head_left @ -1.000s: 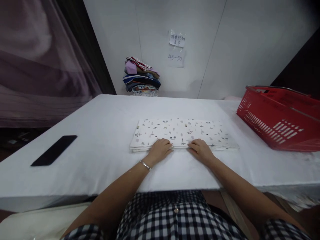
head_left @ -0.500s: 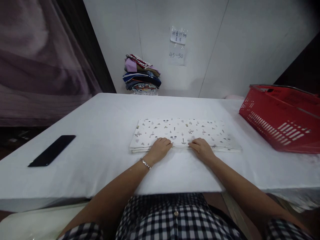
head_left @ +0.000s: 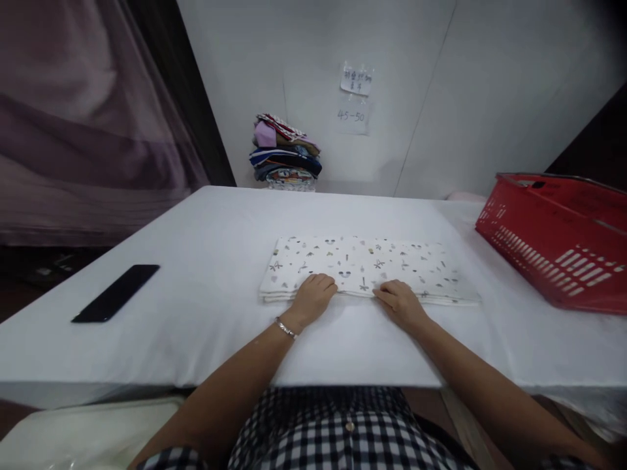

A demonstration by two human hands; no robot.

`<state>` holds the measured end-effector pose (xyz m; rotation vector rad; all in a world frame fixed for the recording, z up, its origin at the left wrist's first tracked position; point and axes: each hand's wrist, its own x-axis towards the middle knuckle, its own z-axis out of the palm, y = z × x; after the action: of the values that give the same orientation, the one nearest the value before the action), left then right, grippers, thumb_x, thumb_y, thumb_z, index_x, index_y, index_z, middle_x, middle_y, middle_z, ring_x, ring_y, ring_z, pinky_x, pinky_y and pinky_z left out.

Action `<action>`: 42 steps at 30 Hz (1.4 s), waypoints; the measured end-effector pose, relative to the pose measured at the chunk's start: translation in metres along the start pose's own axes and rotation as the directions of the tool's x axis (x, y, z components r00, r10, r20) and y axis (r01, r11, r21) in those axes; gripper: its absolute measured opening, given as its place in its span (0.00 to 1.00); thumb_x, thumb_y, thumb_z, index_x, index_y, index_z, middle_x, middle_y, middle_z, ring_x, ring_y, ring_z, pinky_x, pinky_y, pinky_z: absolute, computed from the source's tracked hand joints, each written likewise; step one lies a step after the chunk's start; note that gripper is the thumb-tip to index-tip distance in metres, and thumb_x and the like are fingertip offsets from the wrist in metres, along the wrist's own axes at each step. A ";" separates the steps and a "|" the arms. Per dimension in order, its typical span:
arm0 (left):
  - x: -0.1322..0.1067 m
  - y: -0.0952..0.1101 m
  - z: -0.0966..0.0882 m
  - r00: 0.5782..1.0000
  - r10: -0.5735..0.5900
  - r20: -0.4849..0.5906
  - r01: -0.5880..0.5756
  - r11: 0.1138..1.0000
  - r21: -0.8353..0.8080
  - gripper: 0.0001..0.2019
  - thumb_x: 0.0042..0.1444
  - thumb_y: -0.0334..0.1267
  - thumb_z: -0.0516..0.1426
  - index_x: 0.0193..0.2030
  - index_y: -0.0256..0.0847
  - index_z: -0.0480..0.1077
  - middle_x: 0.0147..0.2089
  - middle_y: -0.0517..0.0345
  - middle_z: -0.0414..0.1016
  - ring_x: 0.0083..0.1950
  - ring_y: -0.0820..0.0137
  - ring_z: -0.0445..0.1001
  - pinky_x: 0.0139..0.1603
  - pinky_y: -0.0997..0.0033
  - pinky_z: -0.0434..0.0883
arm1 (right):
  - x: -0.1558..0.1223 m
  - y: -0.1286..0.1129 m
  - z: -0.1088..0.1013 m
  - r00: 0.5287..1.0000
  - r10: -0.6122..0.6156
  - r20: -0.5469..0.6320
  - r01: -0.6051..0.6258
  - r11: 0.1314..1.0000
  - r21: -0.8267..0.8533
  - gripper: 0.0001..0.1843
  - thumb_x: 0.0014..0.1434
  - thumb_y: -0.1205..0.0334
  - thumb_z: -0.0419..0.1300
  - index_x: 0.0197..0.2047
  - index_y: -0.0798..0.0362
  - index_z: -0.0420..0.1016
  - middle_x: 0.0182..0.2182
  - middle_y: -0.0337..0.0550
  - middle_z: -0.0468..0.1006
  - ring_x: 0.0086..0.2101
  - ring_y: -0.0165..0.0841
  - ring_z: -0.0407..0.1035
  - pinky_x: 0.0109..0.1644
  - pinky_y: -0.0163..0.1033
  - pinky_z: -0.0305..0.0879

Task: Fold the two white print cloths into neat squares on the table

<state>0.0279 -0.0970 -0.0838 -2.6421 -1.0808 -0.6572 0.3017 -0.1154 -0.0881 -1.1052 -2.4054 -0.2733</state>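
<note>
A folded white cloth (head_left: 365, 260) with small dark prints lies flat in the middle of the white table (head_left: 210, 228). My left hand (head_left: 313, 297), with a bracelet at the wrist, rests on the cloth's near edge, left of centre, fingers curled over the edge. My right hand (head_left: 401, 301) lies a short way to its right on the same edge, fingers curled in the same manner. Both hands seem to grip the edge of the cloth.
A black phone (head_left: 116, 301) lies near the table's left edge. A red plastic basket (head_left: 558, 248) stands at the right. A stack of folded clothes (head_left: 287, 153) sits against the back wall under paper notes (head_left: 356, 81). A purple curtain (head_left: 73, 130) hangs at left.
Both hands stay on the cloth's near edge. Only the camera has shifted slightly, so everything sits a little lower and to the right.
</note>
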 end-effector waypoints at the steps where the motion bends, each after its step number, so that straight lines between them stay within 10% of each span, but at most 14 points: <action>1: 0.000 0.000 0.001 1.000 -0.001 0.015 0.001 1.000 0.004 0.09 0.57 0.24 0.50 0.35 0.40 0.68 0.39 0.53 0.71 0.41 0.67 0.66 0.42 0.64 0.62 | -0.001 0.000 0.000 1.000 0.001 0.007 -0.001 1.000 0.003 0.13 0.63 0.63 0.49 0.41 0.51 0.76 0.34 0.47 0.74 0.34 0.36 0.63 0.37 0.41 0.60; 25: -0.058 -0.029 -0.028 0.917 -0.336 0.214 0.347 0.938 -0.015 0.14 0.63 0.39 0.47 0.53 0.45 0.66 0.60 0.58 0.66 0.63 0.63 0.58 0.63 0.56 0.53 | 0.008 -0.007 0.033 0.982 -0.009 0.189 -0.014 0.992 0.124 0.21 0.65 0.57 0.43 0.57 0.47 0.67 0.57 0.45 0.65 0.58 0.39 0.58 0.59 0.53 0.56; 35: -0.063 -0.025 -0.041 0.919 -0.361 0.161 0.373 0.926 -0.054 0.21 0.59 0.44 0.52 0.58 0.42 0.62 0.62 0.52 0.62 0.65 0.63 0.55 0.66 0.55 0.45 | 0.075 -0.069 0.037 0.929 -0.087 0.359 0.033 0.988 0.154 0.26 0.64 0.55 0.43 0.64 0.50 0.55 0.63 0.48 0.54 0.62 0.40 0.47 0.62 0.57 0.45; 38: -0.078 -0.032 -0.054 0.825 -0.563 0.052 0.565 0.824 -0.045 0.26 0.54 0.45 0.56 0.59 0.41 0.60 0.62 0.50 0.61 0.63 0.62 0.56 0.64 0.58 0.49 | 0.082 -0.080 0.047 0.918 -0.068 0.390 0.012 0.989 0.144 0.26 0.64 0.56 0.44 0.63 0.52 0.56 0.62 0.48 0.56 0.62 0.40 0.47 0.63 0.56 0.45; 42: -0.095 -0.038 -0.063 0.527 -0.848 0.049 0.850 0.525 -0.050 0.28 0.51 0.48 0.57 0.57 0.37 0.62 0.57 0.47 0.66 0.58 0.60 0.62 0.57 0.61 0.57 | 0.077 -0.079 0.052 0.931 -0.053 0.361 -0.006 0.987 0.161 0.25 0.65 0.56 0.42 0.63 0.51 0.57 0.63 0.46 0.56 0.62 0.38 0.46 0.63 0.54 0.44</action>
<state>-0.0790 -0.1503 -0.0732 -1.9806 -2.4332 -0.8123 0.1811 -0.0974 -0.0940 -1.1342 -2.7074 0.1307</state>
